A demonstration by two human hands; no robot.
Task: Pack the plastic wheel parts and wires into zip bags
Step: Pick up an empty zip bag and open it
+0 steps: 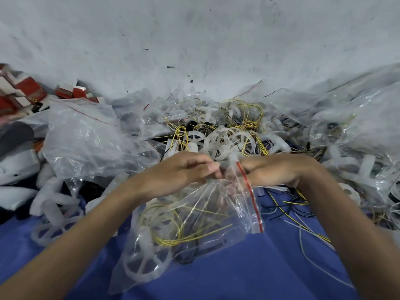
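A clear zip bag (194, 230) with a red seal strip (251, 195) hangs in front of me over the blue cloth. Inside it lie a white plastic wheel (144, 265) and yellow wires (181, 234). My left hand (179, 172) pinches the bag's gathered mouth from the left. My right hand (272, 169) grips the same mouth from the right, beside the red strip. Behind the hands sits a heap of loose white wheel parts (225, 139) tangled with yellow and black wires (242, 111).
Empty clear bags (82, 135) are piled at the left, more filled bags (355, 122) at the right. Red and white boxes (28, 92) stand at the far left. Loose wires (290, 211) and wheel parts (54, 213) lie on the blue cloth (238, 273). A white wall rises behind.
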